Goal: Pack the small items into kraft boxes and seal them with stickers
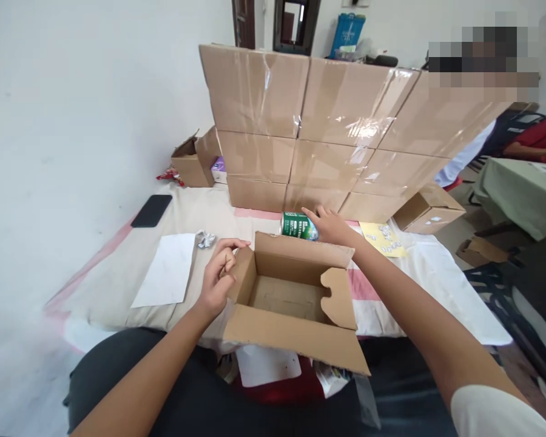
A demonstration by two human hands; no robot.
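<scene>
An opened cardboard box [295, 334] stands in front of me, its flaps folded outward and its inside showing a bare bottom. My left hand [221, 276] is at the box's left side, fingers curled around the left flap. Beyond the far flap lies a green can [295, 225] on its side. My right hand [330, 226] reaches past the box and grips the can's right end; part of the grip is hidden by the can and the hand itself.
A wall of taped cartons [332, 127] rises right behind the can. On the cloth lie a phone [151, 210], white paper [166, 270], crumpled foil [205, 239] and a yellow sheet [382, 238] with small pieces. A small carton [430, 209] sits at right. People are beyond.
</scene>
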